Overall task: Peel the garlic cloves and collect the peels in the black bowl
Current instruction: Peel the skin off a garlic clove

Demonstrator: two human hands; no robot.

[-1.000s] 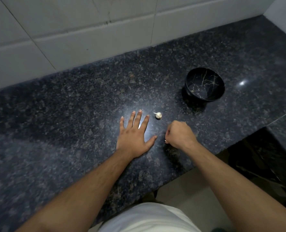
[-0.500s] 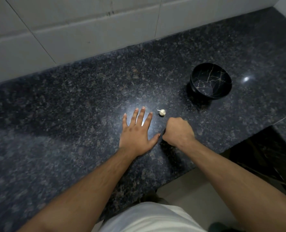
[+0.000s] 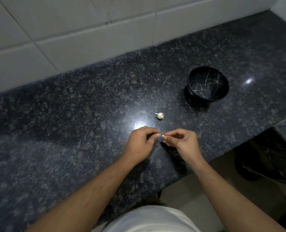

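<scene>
A small white garlic piece (image 3: pixel 160 115) with a short stem lies on the dark granite counter (image 3: pixel 71 114). Just in front of it my two hands meet above the counter. My right hand (image 3: pixel 182 142) pinches a small pale garlic clove (image 3: pixel 163 136) at its fingertips. My left hand (image 3: pixel 142 142) has its fingers curled, with thumb and forefinger tips right beside that clove; whether they grip it is unclear. The black bowl (image 3: pixel 222 91) with thin gold veins stands to the right and farther back, apart from both hands; its inside looks bare.
A white tiled wall (image 3: pixel 88 30) runs along the back of the counter. The counter's front edge runs diagonally below my wrists, with a dark recess (image 3: pixel 264 161) at the right and pale floor below. A white garment (image 3: pixel 152 218) shows at the bottom.
My left hand has lifted off the counter, where it lay flat, and curled its fingers toward my right hand. My right hand has turned and now shows a clove at its fingertips.
</scene>
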